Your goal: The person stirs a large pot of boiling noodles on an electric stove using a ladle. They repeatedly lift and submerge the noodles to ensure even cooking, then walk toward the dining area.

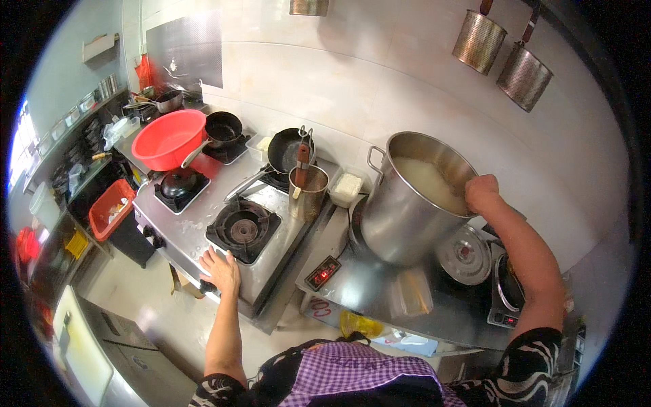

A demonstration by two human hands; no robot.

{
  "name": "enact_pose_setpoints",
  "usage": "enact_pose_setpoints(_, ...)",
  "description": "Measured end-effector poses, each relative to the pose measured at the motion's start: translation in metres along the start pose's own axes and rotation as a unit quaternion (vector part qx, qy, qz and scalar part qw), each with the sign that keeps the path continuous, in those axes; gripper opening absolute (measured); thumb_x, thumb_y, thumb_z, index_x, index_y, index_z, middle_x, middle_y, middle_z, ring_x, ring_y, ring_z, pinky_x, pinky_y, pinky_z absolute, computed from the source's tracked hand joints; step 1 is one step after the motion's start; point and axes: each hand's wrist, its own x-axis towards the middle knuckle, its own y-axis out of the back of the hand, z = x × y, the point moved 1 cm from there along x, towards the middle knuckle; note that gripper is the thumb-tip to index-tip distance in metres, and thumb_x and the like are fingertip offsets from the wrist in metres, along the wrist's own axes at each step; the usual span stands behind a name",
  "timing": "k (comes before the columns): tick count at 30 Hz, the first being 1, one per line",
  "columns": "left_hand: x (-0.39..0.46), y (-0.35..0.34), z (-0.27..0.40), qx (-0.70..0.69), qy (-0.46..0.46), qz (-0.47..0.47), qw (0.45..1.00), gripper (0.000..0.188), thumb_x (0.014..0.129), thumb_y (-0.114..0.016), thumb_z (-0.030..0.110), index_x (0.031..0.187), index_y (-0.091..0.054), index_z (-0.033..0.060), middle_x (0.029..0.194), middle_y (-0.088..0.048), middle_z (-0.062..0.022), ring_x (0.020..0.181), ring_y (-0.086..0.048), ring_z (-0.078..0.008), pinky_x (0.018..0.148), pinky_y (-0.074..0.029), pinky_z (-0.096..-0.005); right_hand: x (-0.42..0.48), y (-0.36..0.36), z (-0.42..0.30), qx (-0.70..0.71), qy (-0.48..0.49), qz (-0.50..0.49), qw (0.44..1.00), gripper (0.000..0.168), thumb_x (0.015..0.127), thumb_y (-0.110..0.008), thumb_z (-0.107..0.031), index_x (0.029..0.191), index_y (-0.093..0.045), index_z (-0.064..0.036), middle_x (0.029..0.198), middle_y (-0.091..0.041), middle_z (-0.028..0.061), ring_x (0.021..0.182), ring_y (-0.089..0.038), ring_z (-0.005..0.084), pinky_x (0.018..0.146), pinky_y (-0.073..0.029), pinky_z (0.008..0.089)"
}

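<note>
My right hand [482, 194] is closed at the right rim of a tall steel stockpot [402, 213]; whether it grips the rim, a handle or a utensil is hidden. Cloudy pale liquid [424, 178] lies inside the pot. My left hand [222, 270], fingers apart, rests at the front edge of the steel gas stove [196, 244], just below a bare burner [244, 230]. Behind that burner sit a black frying pan [287, 147] and a perforated metal strainer [307, 196] with a wooden handle.
A red plastic basin [170, 140] and a small black saucepan [224, 127] stand on the stove's far left. A tub of white food [349, 184] sits left of the pot, a lidded pot [465, 254] to its right. A lit control panel [323, 273] lies in front.
</note>
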Motion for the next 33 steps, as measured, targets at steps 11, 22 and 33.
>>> enact_pose_setpoints(11, -0.001, 0.014, 0.012, 0.017, 0.002, -0.028, 0.999, 0.052, 0.091, -0.051, 0.034, 0.135, -0.042, 0.0074, 0.145, -0.035, -0.0132, 0.139, -0.021, -0.0321, 0.105, -0.018, -0.063, 0.094, -0.058, -0.007, -0.009, 0.054, 0.141, 0.989, 0.011, 0.078, -0.063, -0.019, 0.083, -0.073, -0.017, 0.084, -0.07, 0.0022, 0.076, -0.068, 0.0202, 0.067, -0.049, 0.034)
enact_pose_setpoints(22, -0.002, 0.009, 0.008, 0.037, -0.014, 0.002, 0.999, 0.047, 0.091, -0.051, 0.035, 0.129, -0.049, 0.0068, 0.141, -0.039, -0.0115, 0.137, -0.025, -0.0305, 0.101, -0.021, -0.0644, 0.093, 0.008, -0.018, 0.05, 0.238, 0.181, 0.953, 0.008, 0.058, -0.068, -0.017, 0.063, -0.069, -0.011, 0.069, -0.067, 0.0095, 0.066, -0.066, 0.0275, 0.059, -0.049, 0.0382)
enact_pose_setpoints(33, 0.0, 0.005, 0.003, 0.033, -0.03, 0.028, 0.999, 0.037, 0.088, -0.056, 0.034, 0.117, -0.055, 0.0106, 0.133, -0.042, -0.0098, 0.131, -0.03, -0.0287, 0.098, -0.027, -0.0632, -0.005, 0.028, 0.048, 0.155, 0.188, 0.189, 0.951, 0.008, 0.059, -0.066, -0.015, 0.067, -0.066, -0.014, 0.067, -0.064, 0.009, 0.068, -0.064, 0.0319, 0.06, -0.049, 0.0424)
